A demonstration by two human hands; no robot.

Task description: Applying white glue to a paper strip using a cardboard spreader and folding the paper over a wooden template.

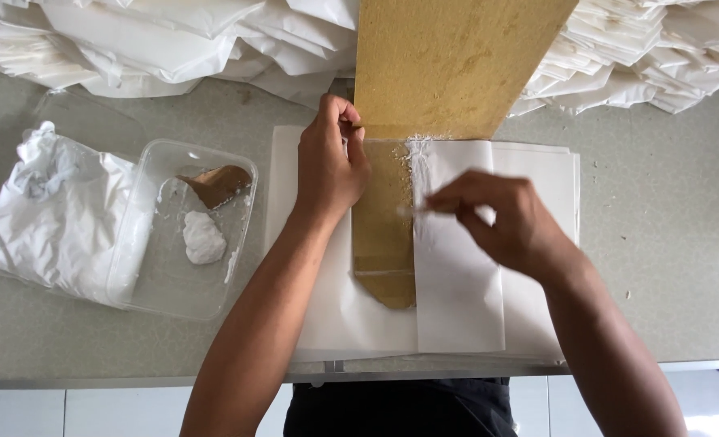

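A view looking straight down at a grey, lightly speckled worktop point(667, 243). Nearest the viewer, the person's dark shirt point(400, 409) shows at the bottom edge, with pale panels below the counter's front lip.

Two bare forearms reach up from there onto a stack of white paper sheets point(351, 316) lying flat at the middle of the counter. A long tan board point(448, 65) lies lengthwise across the stack, running away from the viewer; its near end shows through a thin sheet laid over it.

The left hand point(327, 166) is curled closed at the board's left edge, finger and thumb pinching the top edge of the paper there. The right hand point(505, 218) rests on a folded white paper flap point(456, 291) to the right of the board, fingers drawn together, pinching what looks like a small pale sliver at the flap's edge. A smear of white paste point(416, 154) marks the flap's upper corner beside the board.

To the left, apart from the stack, sits a clear plastic tub point(238, 243) holding a lump of white paste and a small brown scraper point(218, 184). A crumpled white plastic bag point(52, 210) touches the tub's left side.

Farthest away, heaps of folded white paper point(173, 40) crowd the back of the counter on both sides of the board.
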